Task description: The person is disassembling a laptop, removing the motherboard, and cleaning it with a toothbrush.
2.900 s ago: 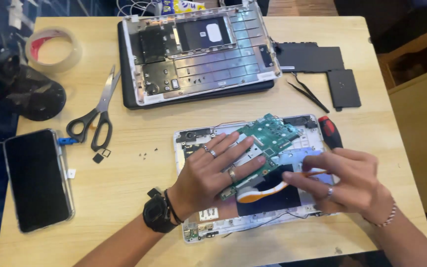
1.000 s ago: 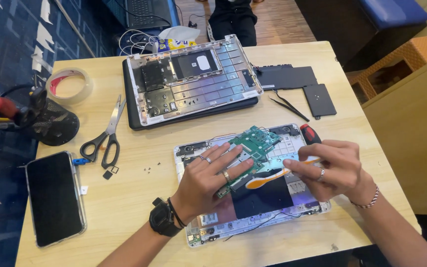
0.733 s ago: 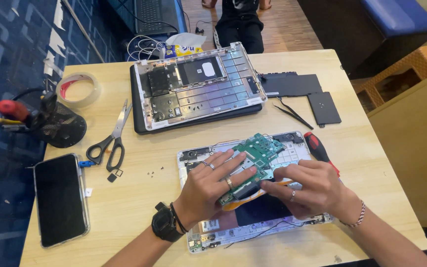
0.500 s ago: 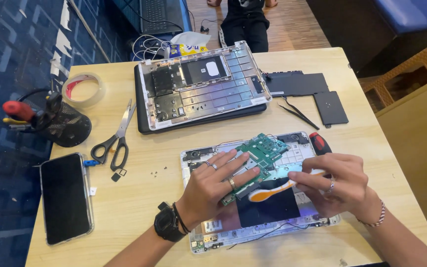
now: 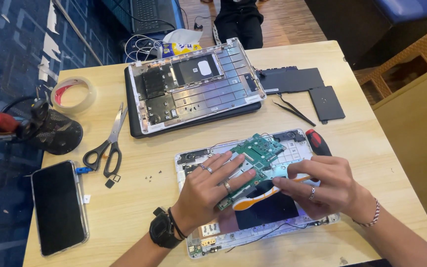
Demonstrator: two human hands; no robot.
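**Board tilted up, pry tool under its edge**

Since half a second ago the right hand (image 5: 329,190) has slid left — fingers pinched on the orange-and-white pry tool (image 5: 253,199), tip now under the green circuit board (image 5: 253,159). Left hand (image 5: 208,185) lies flat, fingers spread, steadying the board. Board sits tilted over the open white laptop chassis (image 5: 201,158) on the desk (image 5: 139,217) — long axis from near-left to far-right.
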